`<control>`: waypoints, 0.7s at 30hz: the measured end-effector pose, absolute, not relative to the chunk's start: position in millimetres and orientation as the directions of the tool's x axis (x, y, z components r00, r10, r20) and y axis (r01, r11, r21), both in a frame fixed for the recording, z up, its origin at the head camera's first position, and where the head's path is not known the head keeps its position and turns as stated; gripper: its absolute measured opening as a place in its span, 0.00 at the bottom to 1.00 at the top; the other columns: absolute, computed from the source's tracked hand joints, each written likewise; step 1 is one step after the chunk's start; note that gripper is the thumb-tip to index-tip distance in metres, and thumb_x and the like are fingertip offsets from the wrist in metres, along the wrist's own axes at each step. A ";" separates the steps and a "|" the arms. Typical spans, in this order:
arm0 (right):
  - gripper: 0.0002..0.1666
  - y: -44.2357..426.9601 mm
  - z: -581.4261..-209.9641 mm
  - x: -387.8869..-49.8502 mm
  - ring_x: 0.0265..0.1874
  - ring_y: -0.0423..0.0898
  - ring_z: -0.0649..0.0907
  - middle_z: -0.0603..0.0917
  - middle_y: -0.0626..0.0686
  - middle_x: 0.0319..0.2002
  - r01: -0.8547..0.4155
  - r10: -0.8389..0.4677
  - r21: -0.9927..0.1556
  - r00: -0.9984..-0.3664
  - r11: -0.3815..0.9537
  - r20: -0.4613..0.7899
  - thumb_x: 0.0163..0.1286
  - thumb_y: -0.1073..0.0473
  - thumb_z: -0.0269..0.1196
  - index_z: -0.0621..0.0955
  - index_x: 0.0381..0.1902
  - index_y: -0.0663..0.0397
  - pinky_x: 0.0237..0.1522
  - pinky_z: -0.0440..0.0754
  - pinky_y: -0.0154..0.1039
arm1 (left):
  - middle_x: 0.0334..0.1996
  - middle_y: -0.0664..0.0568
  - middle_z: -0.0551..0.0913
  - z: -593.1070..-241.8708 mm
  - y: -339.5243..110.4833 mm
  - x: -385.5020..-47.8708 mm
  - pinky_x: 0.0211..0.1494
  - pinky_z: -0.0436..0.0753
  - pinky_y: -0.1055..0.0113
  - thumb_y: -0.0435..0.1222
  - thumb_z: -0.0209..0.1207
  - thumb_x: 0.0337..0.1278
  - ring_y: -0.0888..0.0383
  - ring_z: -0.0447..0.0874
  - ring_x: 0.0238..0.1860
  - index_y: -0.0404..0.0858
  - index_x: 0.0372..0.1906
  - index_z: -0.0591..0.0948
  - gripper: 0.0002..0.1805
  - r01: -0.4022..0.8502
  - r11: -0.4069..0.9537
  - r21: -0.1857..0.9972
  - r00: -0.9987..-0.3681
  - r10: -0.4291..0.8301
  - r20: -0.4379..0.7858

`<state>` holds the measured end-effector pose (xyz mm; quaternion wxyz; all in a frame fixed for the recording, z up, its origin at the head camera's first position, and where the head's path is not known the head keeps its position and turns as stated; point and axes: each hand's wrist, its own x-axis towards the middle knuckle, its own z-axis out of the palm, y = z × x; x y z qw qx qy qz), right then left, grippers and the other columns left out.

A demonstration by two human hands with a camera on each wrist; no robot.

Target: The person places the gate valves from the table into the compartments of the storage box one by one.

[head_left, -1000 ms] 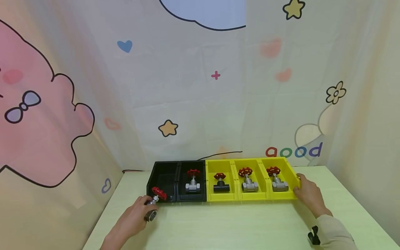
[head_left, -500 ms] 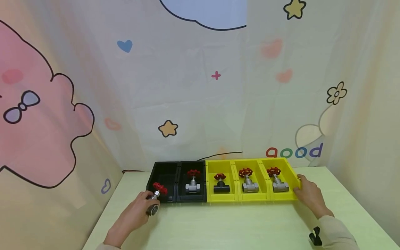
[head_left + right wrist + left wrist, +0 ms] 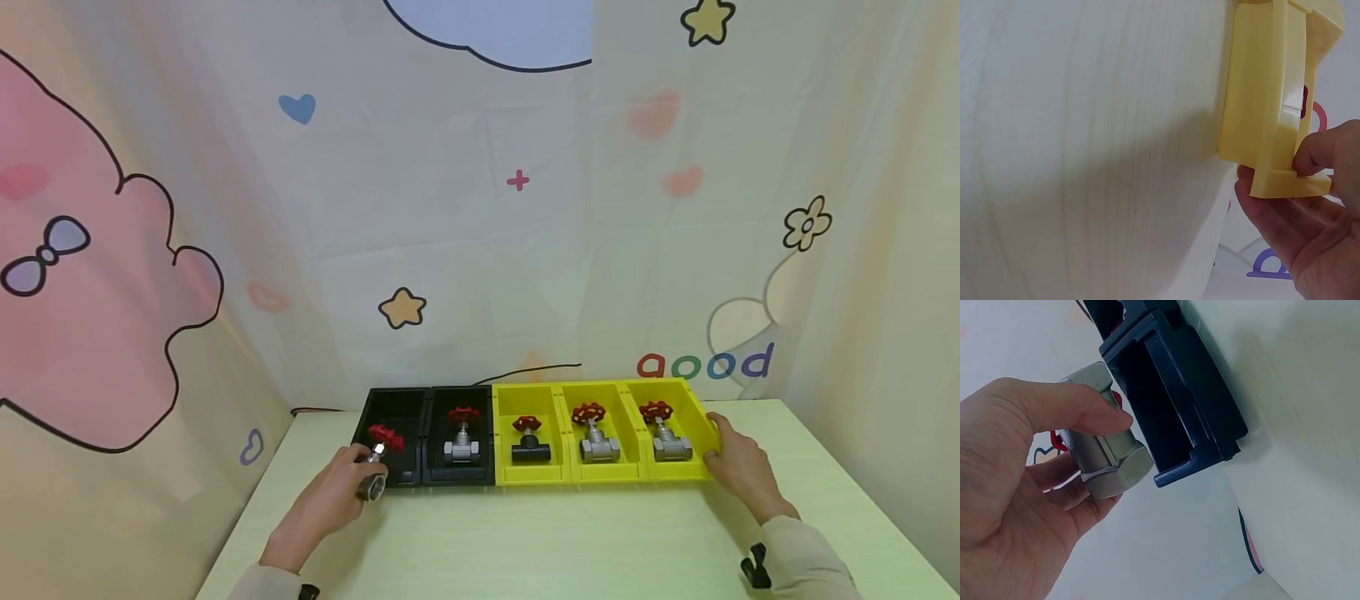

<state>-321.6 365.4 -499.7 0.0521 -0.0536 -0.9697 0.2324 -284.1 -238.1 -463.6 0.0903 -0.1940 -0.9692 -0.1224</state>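
Note:
My left hand (image 3: 330,500) grips a metal gate valve (image 3: 1107,453) by its hex-ended body, its red handwheel (image 3: 386,437) tilted up over the front of the leftmost black bin (image 3: 397,406). In the left wrist view the thumb lies across the valve body, beside that bin's opening. At the far right end of the row, my right hand (image 3: 746,467) holds the side wall of the last yellow bin (image 3: 1272,100), thumb inside and fingers outside. This yellow bin contains a metal valve (image 3: 671,446) with a red handwheel.
The second black bin (image 3: 459,475) holds a metal valve (image 3: 462,450). Two more yellow bins hold a black-bodied valve (image 3: 531,450) and a metal valve (image 3: 600,448). All bins stand joined in a row on the pale table (image 3: 525,542), before a printed curtain (image 3: 465,233).
My left hand has moved forward and slightly right, carrying the valve from in front of the leftmost black bin to over its front edge. The right hand stays on the yellow bin.

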 end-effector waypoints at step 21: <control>0.39 365.0 -495.6 -321.0 0.34 0.58 0.79 0.74 0.78 0.53 0.072 0.114 -0.453 -0.991 0.889 0.065 0.65 0.65 0.58 0.56 0.70 0.70 0.41 0.84 0.54 | 0.51 0.43 0.78 -458.7 -230.8 -304.4 0.46 0.83 0.57 0.17 0.63 0.39 0.48 0.75 0.53 0.46 0.48 0.87 0.29 0.366 0.909 0.199 -0.918 0.317 0.239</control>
